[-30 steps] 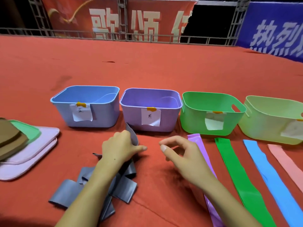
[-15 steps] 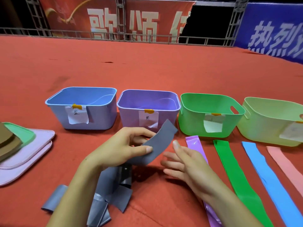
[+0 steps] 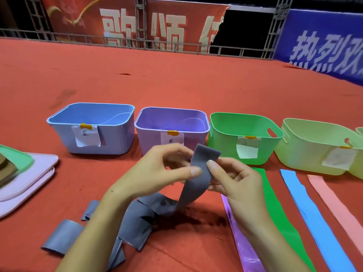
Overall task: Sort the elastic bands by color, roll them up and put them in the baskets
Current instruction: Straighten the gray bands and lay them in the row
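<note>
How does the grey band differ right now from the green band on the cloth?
The grey band is lifted at one end, pinched by the left hand and right hand; the green band lies untouched. The grey band is crumpled in folds below the hands; the green band lies flat and stretched out. Neither is rolled up or in a basket yet.

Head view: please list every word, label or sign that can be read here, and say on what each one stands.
"歌颂", then a third character cut off: white on the red banner at the back.
"热烈欢", the last cut by the frame edge: white on the blue banner.
Paper label on the blue basket: one handwritten character, too blurred to read.
Paper label on the purple basket: handwritten, unreadable.
Labels on the green basket and the pale green basket: too faint.
</note>
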A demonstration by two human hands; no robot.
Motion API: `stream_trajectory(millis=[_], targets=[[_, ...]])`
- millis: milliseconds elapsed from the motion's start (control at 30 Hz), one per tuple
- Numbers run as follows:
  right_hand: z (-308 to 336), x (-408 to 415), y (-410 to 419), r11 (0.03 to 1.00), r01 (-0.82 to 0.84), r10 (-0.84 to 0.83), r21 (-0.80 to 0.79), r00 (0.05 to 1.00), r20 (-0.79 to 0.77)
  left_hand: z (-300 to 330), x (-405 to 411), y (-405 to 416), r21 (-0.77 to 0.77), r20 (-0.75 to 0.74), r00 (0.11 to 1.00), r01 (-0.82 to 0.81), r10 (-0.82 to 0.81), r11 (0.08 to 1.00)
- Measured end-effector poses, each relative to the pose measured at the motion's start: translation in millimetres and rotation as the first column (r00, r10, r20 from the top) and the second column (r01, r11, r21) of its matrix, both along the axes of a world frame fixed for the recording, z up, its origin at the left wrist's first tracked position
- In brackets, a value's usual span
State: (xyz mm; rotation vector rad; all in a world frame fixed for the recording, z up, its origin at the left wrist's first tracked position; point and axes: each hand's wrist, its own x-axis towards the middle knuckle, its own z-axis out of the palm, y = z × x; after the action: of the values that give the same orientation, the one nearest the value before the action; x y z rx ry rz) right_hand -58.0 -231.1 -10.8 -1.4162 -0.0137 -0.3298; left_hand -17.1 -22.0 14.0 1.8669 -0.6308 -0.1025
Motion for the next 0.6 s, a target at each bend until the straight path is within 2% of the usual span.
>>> stream_trajectory(millis=[100,167,333,467,600], targets=[[-2,-5,7,0.995,-0.048,0.053,-0.092,0.997,0.049,3,-1,-3,-0.077,0.097,0.995,-0.021,0.028,0.997],[-3,-8,10,0.992,-0.021,0.03,-0.124,0.997,0.071,3,0,-1,-0.097,0.14,0.989,-0.043,0.056,0.994],[-12,-12,18,0.965,0.086,-0.059,-0.246,0.992,0.112,6,12,14,-0.204,0.184,0.946,-0.227,0.265,0.952],[-27,-18,34,0.937,-0.045,0.067,-0.347,0.996,0.053,-1,22,33,-0.264,0.158,0.913,-0.329,0.377,0.907],[-51,-28,50,0.807,-0.301,0.228,-0.507,0.952,-0.203,-8,29,46,-0.262,0.138,0.897,-0.375,0.419,0.889]])
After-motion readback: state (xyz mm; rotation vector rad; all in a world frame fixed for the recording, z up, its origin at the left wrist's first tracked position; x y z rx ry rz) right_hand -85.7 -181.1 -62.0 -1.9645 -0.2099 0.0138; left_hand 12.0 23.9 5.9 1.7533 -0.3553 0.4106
